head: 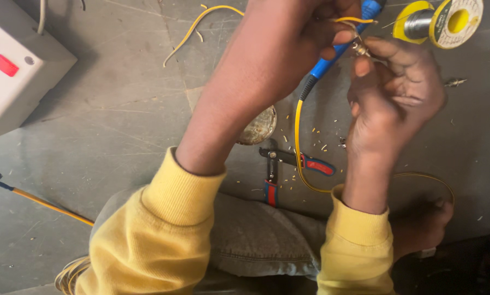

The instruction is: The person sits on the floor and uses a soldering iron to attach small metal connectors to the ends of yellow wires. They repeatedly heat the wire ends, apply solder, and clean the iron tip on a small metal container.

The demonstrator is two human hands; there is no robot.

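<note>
Head view: left hand [288, 49] holds blue soldering iron [332, 54]; right hand [398, 93] pinches small metal connector [361, 50].

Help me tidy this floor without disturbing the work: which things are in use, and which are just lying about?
In use:
left hand holding the blue-handled iron
right hand pinching a small metal part
yellow wire at the fingertips
solder spool, close by

Lying about:
pliers
round tin
white switch box
loose yellow wire
wire clippings

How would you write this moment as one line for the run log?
left hand: holds blue-handled tool | right hand: pinches small metal part | nearby: solder spool, pliers on floor
</note>
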